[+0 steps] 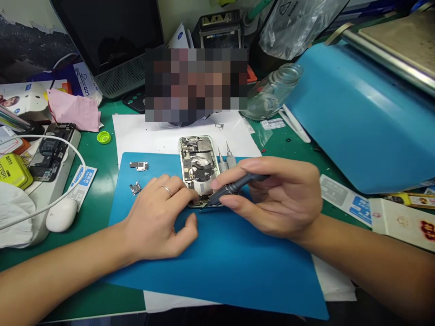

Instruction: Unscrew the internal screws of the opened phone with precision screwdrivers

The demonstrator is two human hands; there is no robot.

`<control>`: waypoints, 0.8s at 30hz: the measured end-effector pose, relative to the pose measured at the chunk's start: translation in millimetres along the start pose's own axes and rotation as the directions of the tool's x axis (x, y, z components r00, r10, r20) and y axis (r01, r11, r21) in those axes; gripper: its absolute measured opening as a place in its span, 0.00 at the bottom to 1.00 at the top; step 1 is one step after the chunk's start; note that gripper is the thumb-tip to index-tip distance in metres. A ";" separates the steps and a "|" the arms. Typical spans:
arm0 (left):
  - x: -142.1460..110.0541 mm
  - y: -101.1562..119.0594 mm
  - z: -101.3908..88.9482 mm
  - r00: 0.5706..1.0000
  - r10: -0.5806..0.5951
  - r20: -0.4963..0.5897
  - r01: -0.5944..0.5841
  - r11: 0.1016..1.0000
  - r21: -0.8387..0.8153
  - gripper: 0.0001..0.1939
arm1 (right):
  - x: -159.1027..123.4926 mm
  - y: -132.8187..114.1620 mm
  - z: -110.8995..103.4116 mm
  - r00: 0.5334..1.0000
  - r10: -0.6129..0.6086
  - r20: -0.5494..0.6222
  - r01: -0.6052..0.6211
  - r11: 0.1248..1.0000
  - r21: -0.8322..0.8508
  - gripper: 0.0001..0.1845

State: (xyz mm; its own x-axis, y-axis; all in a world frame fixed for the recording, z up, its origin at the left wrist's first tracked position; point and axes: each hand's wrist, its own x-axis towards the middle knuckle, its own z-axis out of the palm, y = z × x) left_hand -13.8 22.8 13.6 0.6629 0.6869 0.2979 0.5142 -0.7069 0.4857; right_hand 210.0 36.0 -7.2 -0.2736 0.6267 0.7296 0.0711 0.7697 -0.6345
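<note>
An opened phone (204,167) lies on the blue mat (217,267), its inner parts bare. My left hand (163,217), with a ring on one finger, rests at the phone's lower left edge. Its fingers are bent and the thumb stands apart; the index fingertip touches the phone's lower part. My right hand (282,199) pinches a dark grey precision screwdriver (234,186) between thumb and fingers. The tool's tip is by the phone's bottom edge. Two small metal phone parts, a shield plate (139,166) and a bracket (135,188), lie left of the phone.
Two grey pointed tools (227,158) lie right of the phone. Behind are white paper (136,131), a glass jar (273,93) and a black-screened device (112,36). At left lie another opened phone (52,151) and a white cable (81,156). A blue sheet (340,117) covers the right.
</note>
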 end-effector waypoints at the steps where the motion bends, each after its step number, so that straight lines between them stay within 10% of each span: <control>1: -0.1 -0.5 0.2 1.000 0.000 0.004 0.000 1.000 0.006 0.09 | 0.6 -0.4 -0.3 1.000 0.003 0.005 -0.003 1.000 -0.012 0.33; 24: -1.4 -8.0 3.1 0.995 0.084 -0.047 -0.083 0.996 0.036 0.08 | 2.5 -2.2 -4.2 1.000 -0.019 -0.023 0.017 0.997 -0.074 0.31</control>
State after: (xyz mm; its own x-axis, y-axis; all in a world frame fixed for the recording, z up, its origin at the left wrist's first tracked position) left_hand -17.2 27.0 6.7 0.6773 0.6321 0.3764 0.4771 -0.7669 0.4293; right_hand 213.2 36.4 -2.9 -0.2531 0.6149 0.7469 0.1372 0.7870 -0.6015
